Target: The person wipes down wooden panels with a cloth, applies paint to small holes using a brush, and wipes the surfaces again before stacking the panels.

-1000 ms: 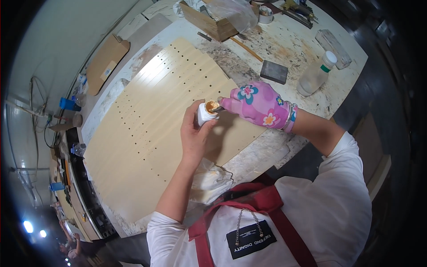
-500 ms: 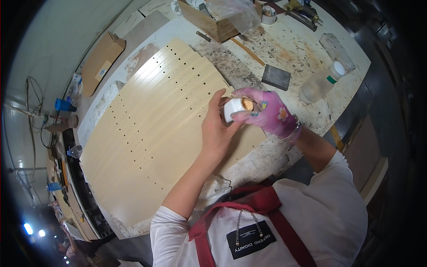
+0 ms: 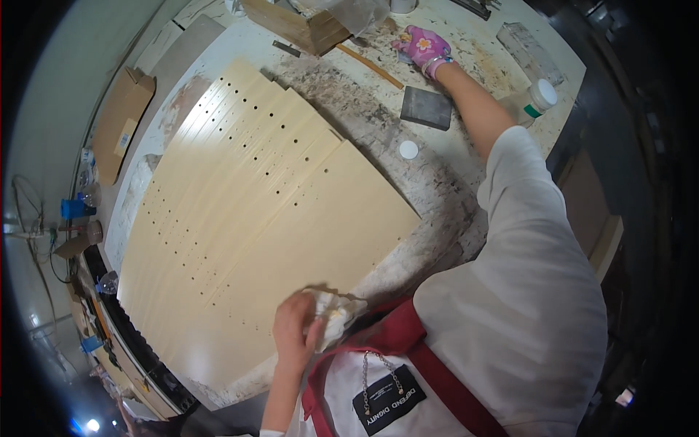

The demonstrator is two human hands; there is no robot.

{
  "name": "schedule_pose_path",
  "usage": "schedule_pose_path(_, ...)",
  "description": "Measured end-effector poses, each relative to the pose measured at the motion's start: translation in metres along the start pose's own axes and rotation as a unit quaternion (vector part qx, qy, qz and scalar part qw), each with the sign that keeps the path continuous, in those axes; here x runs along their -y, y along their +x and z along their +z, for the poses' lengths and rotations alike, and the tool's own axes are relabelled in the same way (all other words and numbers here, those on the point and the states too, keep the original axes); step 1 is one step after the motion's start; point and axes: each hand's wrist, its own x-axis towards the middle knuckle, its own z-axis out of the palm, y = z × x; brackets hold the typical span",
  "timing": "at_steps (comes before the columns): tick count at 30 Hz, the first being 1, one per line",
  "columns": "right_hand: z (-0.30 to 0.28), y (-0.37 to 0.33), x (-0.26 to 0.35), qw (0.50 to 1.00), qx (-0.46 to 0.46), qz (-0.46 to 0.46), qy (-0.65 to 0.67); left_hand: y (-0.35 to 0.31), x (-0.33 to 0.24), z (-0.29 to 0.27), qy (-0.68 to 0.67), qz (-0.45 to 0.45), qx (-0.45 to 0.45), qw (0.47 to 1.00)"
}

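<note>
— Where is the bare left hand [image 3: 295,328]?
— At the near edge of the spread of cream panels dotted with dark holes [image 3: 269,233], beside the person's body. Its fingers curl against a crumpled white cloth [image 3: 336,315] lying along that edge. Whether they grip it, I can't tell.
— And the right one?
— The right hand in a pink flowered glove [image 3: 424,49] is stretched out well beyond the panels, to their far right, low over the stained white desk [image 3: 455,171]. The fingers bend inward, but they are too small and partly hidden; I can't say whether they hold anything.
— What lies around that hand?
— A flat dark grey rectangular block [image 3: 427,108], right of the panels and nearer the person than the glove. A thin yellowish wooden stick [image 3: 370,65] lies past the panels' far right side, pointing toward the block.
— Anything closer to the panels?
— A small round white disc [image 3: 408,150], just off their right edge. Farther right of them is a clear bottle with a white cap and green band [image 3: 530,103], partly behind the forearm.
— Left of the panels?
— A bent brown cardboard piece [image 3: 120,124], apart from them.
</note>
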Motion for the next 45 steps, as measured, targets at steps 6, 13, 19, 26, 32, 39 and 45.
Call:
schedule_pose_path(6,-0.017,-0.044,0.003,0.994,-0.076,0.029,0.071,-0.028,0.020,0.031,0.106,0.055,0.031,0.992)
schedule_pose_path(13,0.004,-0.073,0.015,0.993,-0.093,0.013,0.070,-0.039,0.034,0.044,0.141,0.070,-0.035,0.987)
schedule_pose_path(19,0.007,-0.121,-0.005,1.000,-0.007,0.009,-0.016,-0.031,0.038,0.054,0.145,0.091,-0.057,0.983)
schedule_pose_path(26,-0.021,-0.173,0.036,0.981,-0.076,-0.118,-0.132,-0.034,0.042,0.057,0.174,0.104,-0.097,0.974)
schedule_pose_path(32,0.016,-0.204,0.029,0.971,-0.047,-0.233,0.003,-0.032,0.042,0.057,0.157,0.103,-0.096,0.978)
schedule_pose_path(39,-0.018,-0.109,0.028,0.952,-0.204,-0.189,0.130,-0.038,0.038,0.058,0.168,0.080,-0.100,0.977)
schedule_pose_path(45,-0.009,-0.003,-0.005,0.984,-0.126,-0.118,0.043,-0.036,0.041,0.059,0.199,0.096,-0.110,0.969)
